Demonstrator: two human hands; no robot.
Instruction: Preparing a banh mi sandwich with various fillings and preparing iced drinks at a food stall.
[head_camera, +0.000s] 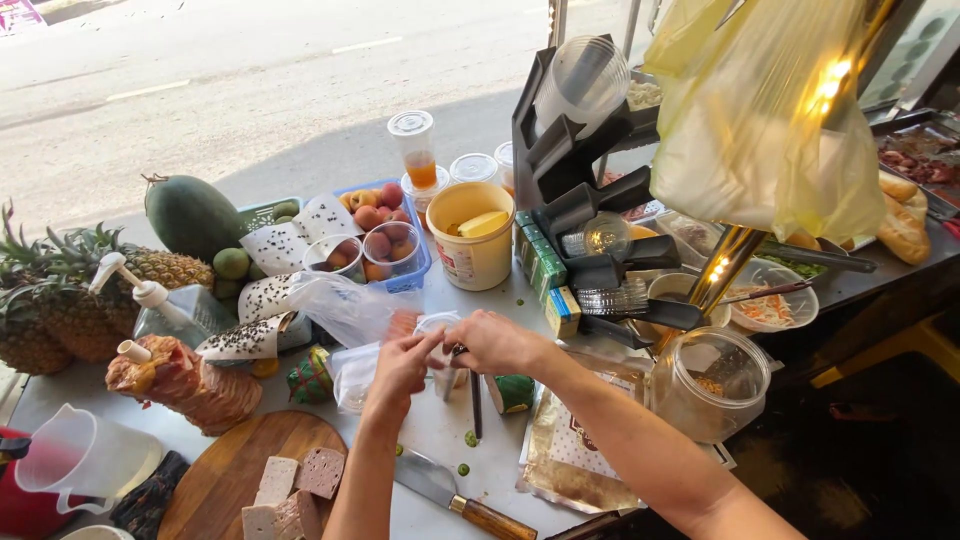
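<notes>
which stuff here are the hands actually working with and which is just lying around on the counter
In hand:
- left hand and right hand, meeting over a small clear plastic cup
- clear plastic bag right beside the left hand

Lying about:
- knife
- round wooden board with sliced meat loaf
- yellow tub
- pineapples
- watermelon
- open plastic jar
</notes>
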